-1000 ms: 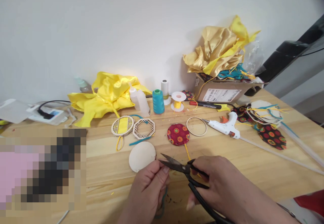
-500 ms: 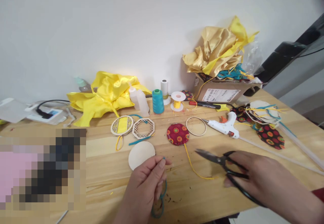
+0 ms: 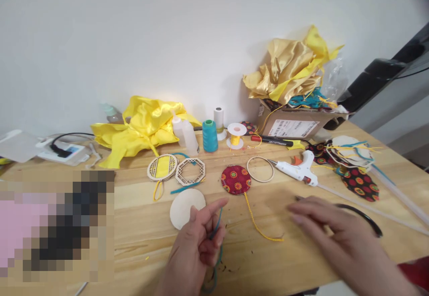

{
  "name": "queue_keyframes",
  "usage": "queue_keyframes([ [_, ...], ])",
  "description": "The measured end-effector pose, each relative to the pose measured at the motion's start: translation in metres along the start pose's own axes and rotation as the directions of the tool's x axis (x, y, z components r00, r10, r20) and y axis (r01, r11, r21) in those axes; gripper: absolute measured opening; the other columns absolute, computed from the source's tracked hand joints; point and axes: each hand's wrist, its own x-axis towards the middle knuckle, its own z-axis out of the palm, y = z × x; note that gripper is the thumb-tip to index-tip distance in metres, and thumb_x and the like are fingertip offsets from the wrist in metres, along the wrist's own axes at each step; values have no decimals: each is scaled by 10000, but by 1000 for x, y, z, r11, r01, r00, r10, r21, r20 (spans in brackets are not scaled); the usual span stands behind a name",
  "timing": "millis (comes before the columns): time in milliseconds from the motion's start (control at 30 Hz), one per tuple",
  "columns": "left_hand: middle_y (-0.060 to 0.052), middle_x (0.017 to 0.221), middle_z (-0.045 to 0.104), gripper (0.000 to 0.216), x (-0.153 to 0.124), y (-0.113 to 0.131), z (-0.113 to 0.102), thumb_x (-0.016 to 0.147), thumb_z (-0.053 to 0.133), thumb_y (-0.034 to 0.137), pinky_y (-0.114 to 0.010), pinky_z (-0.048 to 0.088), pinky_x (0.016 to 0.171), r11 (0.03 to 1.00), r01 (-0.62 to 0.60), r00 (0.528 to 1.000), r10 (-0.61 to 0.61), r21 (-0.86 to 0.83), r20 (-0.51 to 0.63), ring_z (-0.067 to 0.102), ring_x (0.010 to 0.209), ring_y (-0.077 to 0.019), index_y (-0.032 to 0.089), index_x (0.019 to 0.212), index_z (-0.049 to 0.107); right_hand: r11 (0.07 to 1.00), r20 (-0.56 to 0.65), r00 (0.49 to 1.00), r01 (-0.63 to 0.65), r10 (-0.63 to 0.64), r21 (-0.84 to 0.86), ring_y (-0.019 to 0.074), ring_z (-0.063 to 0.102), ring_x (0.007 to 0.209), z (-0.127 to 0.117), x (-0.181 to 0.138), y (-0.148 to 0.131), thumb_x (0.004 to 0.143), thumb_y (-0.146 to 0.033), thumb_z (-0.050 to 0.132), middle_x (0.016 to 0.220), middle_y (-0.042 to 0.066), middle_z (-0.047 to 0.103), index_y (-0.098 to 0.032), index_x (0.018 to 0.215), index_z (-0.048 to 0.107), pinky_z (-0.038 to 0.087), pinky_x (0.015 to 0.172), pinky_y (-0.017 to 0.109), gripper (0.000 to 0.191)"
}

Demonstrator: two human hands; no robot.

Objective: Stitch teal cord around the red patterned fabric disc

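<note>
My left hand point(image 3: 197, 244) has its thumb and index finger apart, while the other fingers curl round a teal cord point(image 3: 219, 255) that hangs below them. A pale round disc point(image 3: 182, 213) lies just behind that hand. My right hand point(image 3: 338, 233), slightly blurred, has its fingers stretched out and holds nothing I can see. Partly hidden behind it on the table are black-handled scissors point(image 3: 367, 220); one handle loop and a bit of tip show. Between the hands lies a red patterned fabric disc point(image 3: 235, 180) with a yellow cord point(image 3: 256, 224) trailing from it.
A wooden ring point(image 3: 260, 169), a white glue gun point(image 3: 296, 168), an octagonal lattice frame point(image 3: 190, 172) and a round lattice frame point(image 3: 162, 167) lie farther back. Behind stand a teal thread spool point(image 3: 210, 136), yellow satin point(image 3: 144, 124) and a cardboard box point(image 3: 298, 122) heaped with fabric.
My right hand has let go of the scissors, which now lie on the table behind it. My left thumb and index finger have parted, with the teal cord still in that hand.
</note>
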Motion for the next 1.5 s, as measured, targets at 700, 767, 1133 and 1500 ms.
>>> queue_keyframes([
  [700, -30, 683, 667, 279, -5, 0, -5, 761, 666, 362, -271, 448, 635, 898, -196, 977, 146, 394, 155, 580, 655, -177, 207, 985, 730, 711, 233, 971, -199, 51, 675, 112, 524, 583, 64, 23, -66, 655, -189, 682, 567, -34, 584, -179, 532, 626, 415, 584, 240, 135],
  [767, -17, 623, 629, 240, -5, 1, -4, 765, 654, 356, -247, 420, 552, 862, -210, 974, 141, 462, 179, 530, 565, -150, 196, 920, 742, 738, 237, 971, -188, 40, 648, 116, 520, 602, 64, 23, -64, 669, -189, 668, 568, -27, 582, -177, 520, 626, 411, 606, 248, 156],
  [1133, 31, 477, 483, 306, 1, -9, -9, 790, 620, 396, -197, 236, 419, 869, -175, 984, 160, 463, 74, 339, 423, -71, 164, 592, 641, 926, 18, 992, 109, -123, 361, 158, 565, 749, 58, 36, -48, 808, -211, 601, 759, 20, 646, -188, 744, 684, 438, 704, 285, 108],
  [1500, 25, 523, 549, 216, 15, -19, -16, 736, 707, 367, -157, 245, 413, 978, -171, 985, 174, 116, -11, 354, 425, -39, 152, 725, 701, 707, 215, 809, 584, -547, -398, 200, 447, 838, 54, 71, -18, 818, -104, 599, 798, 37, 610, -183, 718, 626, 336, 708, 324, 130],
])
